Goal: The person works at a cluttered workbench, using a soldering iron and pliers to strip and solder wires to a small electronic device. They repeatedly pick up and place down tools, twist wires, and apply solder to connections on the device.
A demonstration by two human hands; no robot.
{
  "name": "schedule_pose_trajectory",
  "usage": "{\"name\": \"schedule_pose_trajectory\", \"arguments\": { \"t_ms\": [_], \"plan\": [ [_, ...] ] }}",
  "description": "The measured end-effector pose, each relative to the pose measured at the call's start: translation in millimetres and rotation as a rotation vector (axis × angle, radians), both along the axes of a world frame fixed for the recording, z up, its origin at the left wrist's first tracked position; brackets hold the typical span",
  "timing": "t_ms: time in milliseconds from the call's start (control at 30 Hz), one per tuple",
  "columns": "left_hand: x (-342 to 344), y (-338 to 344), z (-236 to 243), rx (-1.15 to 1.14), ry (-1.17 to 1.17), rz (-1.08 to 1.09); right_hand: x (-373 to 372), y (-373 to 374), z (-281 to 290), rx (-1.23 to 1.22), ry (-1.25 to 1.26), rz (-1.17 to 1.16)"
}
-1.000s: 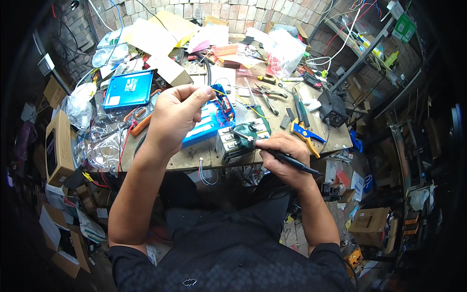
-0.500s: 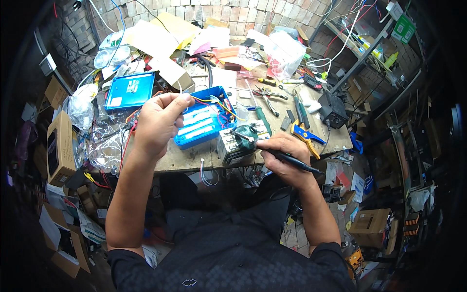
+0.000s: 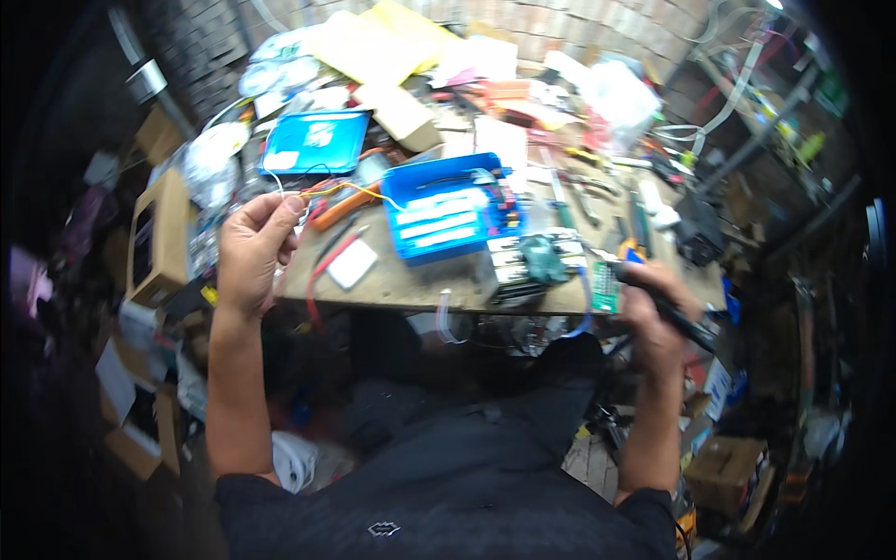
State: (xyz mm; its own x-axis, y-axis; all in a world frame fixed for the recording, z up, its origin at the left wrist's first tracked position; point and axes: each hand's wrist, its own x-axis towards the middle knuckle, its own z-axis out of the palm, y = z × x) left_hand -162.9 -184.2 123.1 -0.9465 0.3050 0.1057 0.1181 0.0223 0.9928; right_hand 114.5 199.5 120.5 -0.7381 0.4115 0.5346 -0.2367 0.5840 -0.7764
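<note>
My left hand (image 3: 254,250) is closed in a pinch on thin wires, a yellow one (image 3: 359,187) among them. They stretch across to an open blue plastic box (image 3: 401,245), which holds a row of white cells (image 3: 434,227). My right hand (image 3: 661,313) grips a black pen-shaped soldering iron (image 3: 686,327), blurred by motion. Just left of that hand is a small green circuit board (image 3: 605,287). Between box and board sits a block with metal terminals (image 3: 509,271), a dark green lump (image 3: 543,259) on top.
The blue lid (image 3: 317,142) lies behind my left hand. On the wooden bench (image 3: 392,289) are a white square piece (image 3: 352,264), an orange-handled tool (image 3: 345,205), pliers (image 3: 586,198) and a black power unit (image 3: 698,229). Papers (image 3: 373,42) heap at the back. A cardboard box (image 3: 159,238) stands left.
My left hand has drawn away leftward from the blue box, pulling the wires taut. My right hand has moved right with the soldering iron, off the terminal block. The whole view has shifted.
</note>
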Motion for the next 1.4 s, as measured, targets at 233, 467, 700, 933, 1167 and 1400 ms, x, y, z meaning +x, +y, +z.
{"name": "schedule_pose_trajectory", "arguments": {
  "t_ms": [233,467,700,933,1167,1400],
  "plan": [
    [-12.2,-56.4,-36.1,0.036,-0.041,0.23,55.7,44.8,-24.0,-0.552,0.195,-0.059],
    [-1.4,-46.9,-69.0,0.239,-0.214,0.186,90.8,74.3,-36.6,-0.724,0.336,-0.053],
    [-19.4,-53.8,-83.0,0.117,-0.148,0.302,122.3,100.5,-44.1,-0.759,0.391,-0.045],
    [-53.7,-77.9,-84.0,-0.102,-0.088,0.404,165.2,129.9,-48.4,-0.841,0.484,0.043],
    [-21.5,-63.4,-67.0,0.121,-0.043,0.332,211.1,149.3,-68.2,-0.941,0.55,0.005],
    [7.7,-65.8,-75.6,0.289,-0.193,0.324,212.7,157.0,-74.5,-0.966,0.569,0.063]
  ]
}}
